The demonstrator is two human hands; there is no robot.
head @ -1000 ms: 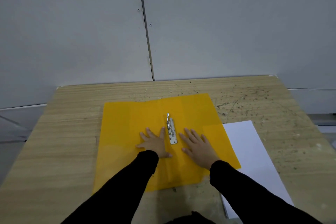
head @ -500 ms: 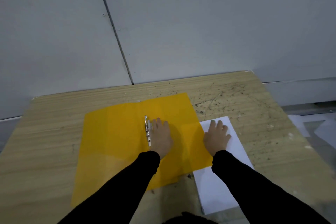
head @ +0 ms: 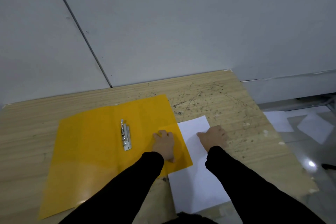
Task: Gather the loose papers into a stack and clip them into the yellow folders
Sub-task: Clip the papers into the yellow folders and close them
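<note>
Papers (head: 192, 178) under right hand (head: 211, 137) (prob. gripping), beside folder (head: 91, 151)

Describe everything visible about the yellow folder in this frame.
The yellow folder lies open and flat on the wooden table, inside face up. It looks like thin, slightly glossy plastic, with a fold line down the middle. A metal clip sits just right of that fold. The left hand presses palm-down on its right half. Its right edge overlaps the white paper, where the right hand rests.
</note>
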